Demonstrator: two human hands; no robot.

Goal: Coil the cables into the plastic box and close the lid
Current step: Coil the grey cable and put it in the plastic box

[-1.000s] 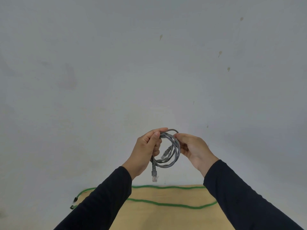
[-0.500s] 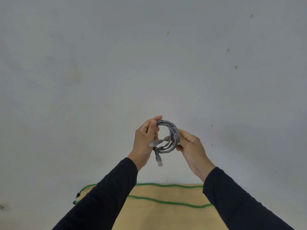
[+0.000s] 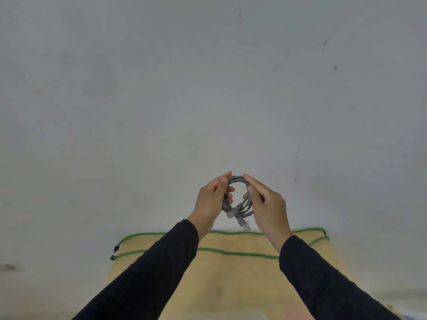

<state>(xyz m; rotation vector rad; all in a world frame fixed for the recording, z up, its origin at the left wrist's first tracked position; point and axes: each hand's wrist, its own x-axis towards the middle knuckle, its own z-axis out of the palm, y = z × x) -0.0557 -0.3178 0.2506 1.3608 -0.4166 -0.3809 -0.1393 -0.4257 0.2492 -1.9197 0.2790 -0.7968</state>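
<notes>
A grey cable (image 3: 239,199), wound into a small ring, is hanging between both hands — the left hand (image 3: 211,202) now pinching its left side, the right hand (image 3: 268,207) now closing round the right, tightening the coil for stowing. Below the wrists, a green cable (image 3: 231,252) is lying uncoiled on a tan mat (image 3: 231,285). No box is in sight.

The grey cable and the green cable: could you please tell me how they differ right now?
The grey cable is wound into a small coil; the green cable lies stretched out in long runs. The grey cable is held up by the left hand and right hand; the green cable rests untouched on the tan surface.
</notes>
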